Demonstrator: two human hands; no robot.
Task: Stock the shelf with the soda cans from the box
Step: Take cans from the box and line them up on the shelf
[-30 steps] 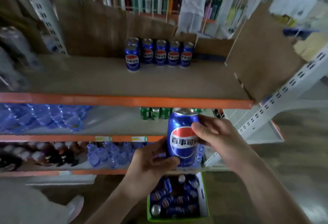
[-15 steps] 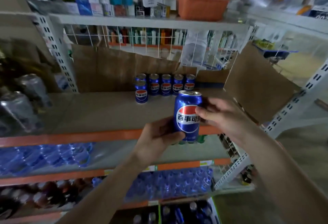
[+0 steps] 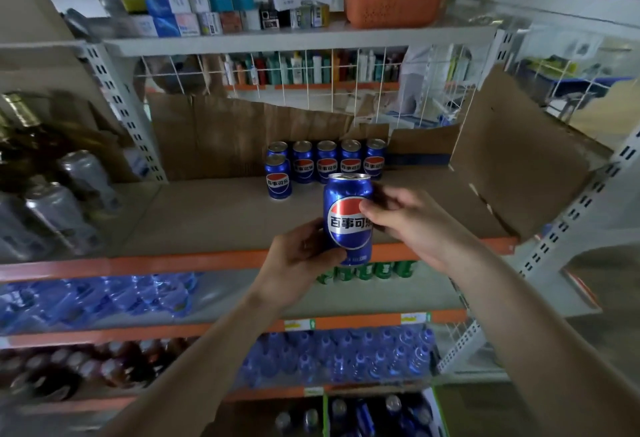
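Note:
A blue soda can [image 3: 348, 218] stands upright in the air just in front of the shelf's orange front edge [image 3: 173, 262]. My left hand [image 3: 299, 256] grips its lower left side, and my right hand [image 3: 408, 222] holds its right side with the thumb across the label. Several matching cans [image 3: 327, 165] stand in a row at the back of the brown shelf board [image 3: 207, 211], with one more can [image 3: 278, 177] in front at the row's left end. The box [image 3: 381, 416] of cans shows at the bottom edge.
A cardboard sheet [image 3: 242, 135] lines the shelf back and a cardboard flap [image 3: 519, 156] leans at the right. Green cans [image 3: 374, 270] and blue water bottles [image 3: 104, 298] fill the shelf below. Silver cans [image 3: 59, 208] crowd the left side. An upper shelf [image 3: 294, 38] hangs overhead.
Both hands have lifted the can from above the box up to the level of the shelf board, and the view has tilted upward.

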